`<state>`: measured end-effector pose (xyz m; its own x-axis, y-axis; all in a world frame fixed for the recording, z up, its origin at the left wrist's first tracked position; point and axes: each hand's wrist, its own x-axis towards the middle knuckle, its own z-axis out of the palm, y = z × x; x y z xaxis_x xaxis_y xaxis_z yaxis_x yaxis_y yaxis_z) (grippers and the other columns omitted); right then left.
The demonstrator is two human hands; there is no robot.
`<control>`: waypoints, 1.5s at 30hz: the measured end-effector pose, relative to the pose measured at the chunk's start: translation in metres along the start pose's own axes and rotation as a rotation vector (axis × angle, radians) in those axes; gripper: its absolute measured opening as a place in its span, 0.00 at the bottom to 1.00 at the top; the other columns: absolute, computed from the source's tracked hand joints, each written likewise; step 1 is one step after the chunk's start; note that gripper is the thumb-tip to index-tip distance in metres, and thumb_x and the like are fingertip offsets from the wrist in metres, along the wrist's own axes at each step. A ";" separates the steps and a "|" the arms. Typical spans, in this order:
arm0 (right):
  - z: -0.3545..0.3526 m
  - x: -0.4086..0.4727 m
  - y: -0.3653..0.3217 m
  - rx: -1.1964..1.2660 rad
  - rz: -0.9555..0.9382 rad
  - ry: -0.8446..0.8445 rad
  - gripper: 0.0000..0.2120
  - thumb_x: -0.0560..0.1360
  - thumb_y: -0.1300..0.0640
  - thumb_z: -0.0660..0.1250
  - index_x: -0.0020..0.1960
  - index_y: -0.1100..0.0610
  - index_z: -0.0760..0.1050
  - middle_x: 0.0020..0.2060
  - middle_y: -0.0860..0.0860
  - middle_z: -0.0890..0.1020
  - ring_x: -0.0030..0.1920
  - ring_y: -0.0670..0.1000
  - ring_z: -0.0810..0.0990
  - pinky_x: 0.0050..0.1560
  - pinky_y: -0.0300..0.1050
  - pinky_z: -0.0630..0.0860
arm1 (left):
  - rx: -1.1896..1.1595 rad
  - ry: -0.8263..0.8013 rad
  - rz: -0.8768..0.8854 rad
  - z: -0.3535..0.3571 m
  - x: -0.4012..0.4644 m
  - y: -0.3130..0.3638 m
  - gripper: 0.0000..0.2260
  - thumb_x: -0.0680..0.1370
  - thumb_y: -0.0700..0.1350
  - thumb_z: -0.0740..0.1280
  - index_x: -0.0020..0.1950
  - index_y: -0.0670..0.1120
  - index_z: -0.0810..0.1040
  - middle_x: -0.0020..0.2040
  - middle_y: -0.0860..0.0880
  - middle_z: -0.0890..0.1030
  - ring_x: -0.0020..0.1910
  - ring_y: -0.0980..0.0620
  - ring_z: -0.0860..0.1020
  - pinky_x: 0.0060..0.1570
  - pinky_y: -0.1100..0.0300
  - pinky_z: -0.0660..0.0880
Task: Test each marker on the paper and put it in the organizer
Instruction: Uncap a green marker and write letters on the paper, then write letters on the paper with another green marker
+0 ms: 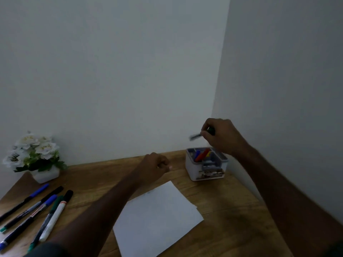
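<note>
Markers matter most: one dark, blurred marker [195, 135] sticks out leftward from the right hand [221, 135], whose curled fingers grip it above the white plastic organizer [206, 165]. Just below that grip, red and blue markers [201, 154] stand tilted in a rear compartment. The left hand [155, 166] hovers loosely curled, holding nothing (its fingertips point toward the organizer), above the wooden table [232, 210]. Beneath its forearm lies the white paper sheet [157, 219]. Far left of both hands, five loose markers [35, 214] lie beside white potted flowers [35, 154].
</note>
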<state>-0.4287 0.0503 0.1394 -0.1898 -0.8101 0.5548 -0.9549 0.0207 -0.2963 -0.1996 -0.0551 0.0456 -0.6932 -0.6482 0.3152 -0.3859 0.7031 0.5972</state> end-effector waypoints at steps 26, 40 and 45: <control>0.070 0.006 -0.072 0.076 -0.124 -0.252 0.11 0.77 0.54 0.65 0.39 0.56 0.81 0.33 0.48 0.81 0.33 0.46 0.78 0.39 0.41 0.76 | 0.083 0.001 -0.067 -0.035 -0.034 -0.030 0.05 0.76 0.46 0.71 0.43 0.47 0.85 0.41 0.54 0.85 0.41 0.58 0.81 0.43 0.62 0.76; 0.180 -0.052 -0.249 0.145 -0.418 -0.517 0.06 0.76 0.52 0.66 0.43 0.53 0.77 0.43 0.50 0.80 0.42 0.49 0.75 0.41 0.44 0.72 | 0.257 0.314 -0.409 -0.154 -0.203 -0.118 0.15 0.73 0.47 0.71 0.28 0.48 0.73 0.24 0.55 0.71 0.26 0.57 0.68 0.30 0.60 0.66; 0.208 -0.059 -0.293 0.171 -0.487 -0.513 0.06 0.75 0.55 0.67 0.49 0.49 0.81 0.47 0.47 0.82 0.46 0.49 0.78 0.43 0.45 0.75 | 0.254 0.379 -0.480 -0.170 -0.244 -0.148 0.17 0.72 0.42 0.73 0.26 0.51 0.72 0.24 0.55 0.70 0.26 0.56 0.65 0.31 0.59 0.65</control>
<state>-0.0900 -0.0298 0.0317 0.4185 -0.8781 0.2322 -0.8470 -0.4696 -0.2493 0.1303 -0.0507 0.0059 -0.1641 -0.9323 0.3222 -0.7622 0.3272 0.5585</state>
